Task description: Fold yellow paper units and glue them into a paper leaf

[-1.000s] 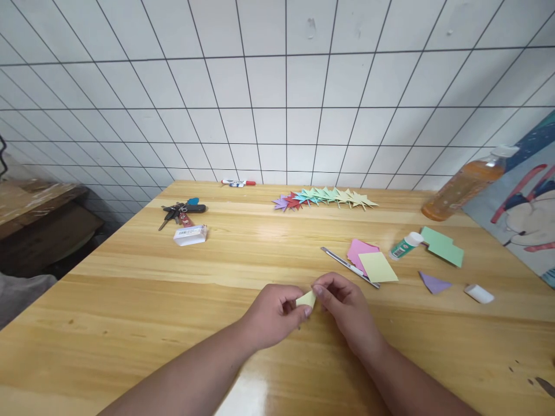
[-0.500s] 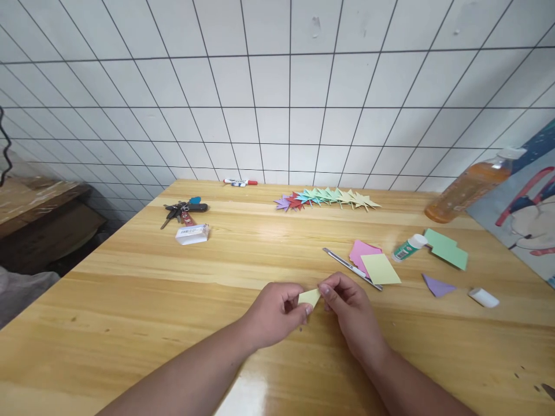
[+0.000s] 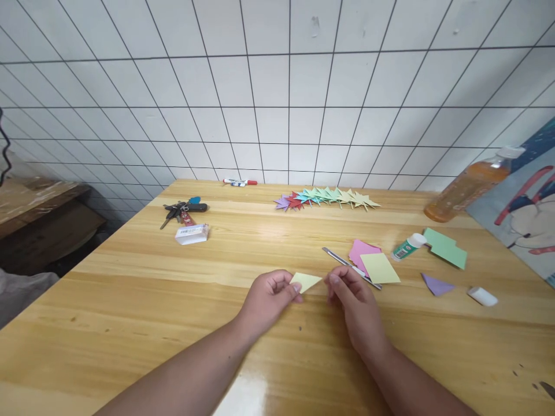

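My left hand pinches a small piece of folded pale yellow paper between thumb and fingers. The paper's pointed end faces right. Just beyond that point is my right hand, its thumb and fingers drawn together, with a small gap to the paper and nothing seen in them. Behind the right hand lie a craft knife, a pink sheet of paper and a flat pale yellow sheet. The fingertips under the folded paper are partly hidden.
A glue stick, green sheets, a folded purple paper and a white eraser lie to the right. Farther back are a row of folded paper stars, a bottle, keys, a small box and markers.
The folded yellow paper has slipped out of my right hand's fingers and stays in my left hand. Both hands have risen slightly away from me, with a gap opened between them.
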The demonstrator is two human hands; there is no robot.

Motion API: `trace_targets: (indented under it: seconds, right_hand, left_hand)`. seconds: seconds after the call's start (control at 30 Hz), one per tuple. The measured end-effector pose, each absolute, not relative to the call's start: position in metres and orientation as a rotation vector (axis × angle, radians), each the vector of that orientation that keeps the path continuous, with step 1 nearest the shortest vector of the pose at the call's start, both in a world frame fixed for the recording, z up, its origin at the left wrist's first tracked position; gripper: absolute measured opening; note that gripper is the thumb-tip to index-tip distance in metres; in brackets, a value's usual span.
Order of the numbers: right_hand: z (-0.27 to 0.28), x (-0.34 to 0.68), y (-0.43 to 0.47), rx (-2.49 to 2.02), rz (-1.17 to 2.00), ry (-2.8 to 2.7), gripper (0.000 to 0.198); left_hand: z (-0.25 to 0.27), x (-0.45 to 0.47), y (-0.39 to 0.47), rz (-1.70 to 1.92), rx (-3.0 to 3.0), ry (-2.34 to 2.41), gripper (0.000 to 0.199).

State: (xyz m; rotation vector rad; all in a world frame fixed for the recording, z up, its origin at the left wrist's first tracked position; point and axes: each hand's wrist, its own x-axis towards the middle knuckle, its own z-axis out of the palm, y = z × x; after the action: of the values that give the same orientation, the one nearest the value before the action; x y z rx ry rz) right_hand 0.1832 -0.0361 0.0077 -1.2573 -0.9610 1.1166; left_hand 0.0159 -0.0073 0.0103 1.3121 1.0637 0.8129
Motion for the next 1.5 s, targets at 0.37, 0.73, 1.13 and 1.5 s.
trace_targets:
  seconds: [0.37,0.73,1.13,1.5]
  right_hand:
    - [0.005,0.18,-0.04,-1.454,0.926,-1.469,0.019]
    - [0.007,0.177,-0.042,-1.346,1.134,-1.532,0.009]
    - [0.002,0.181,-0.04,-1.309,1.209,-1.317,0.023]
    - [-0.003,0.177,-0.037,-1.214,1.05,-1.443,0.026]
  left_hand:
    - [0.004,0.016,-0.008,0.885,1.337,1.037,0.023]
    - [0.004,0.013,-0.006,0.907,1.393,0.971,0.023]
    - [0.0,0.015,-0.009,0.765,1.521,0.999,0.021]
    - [0.0,0.014,-0.006,0.809,1.476,0.96,0.022]
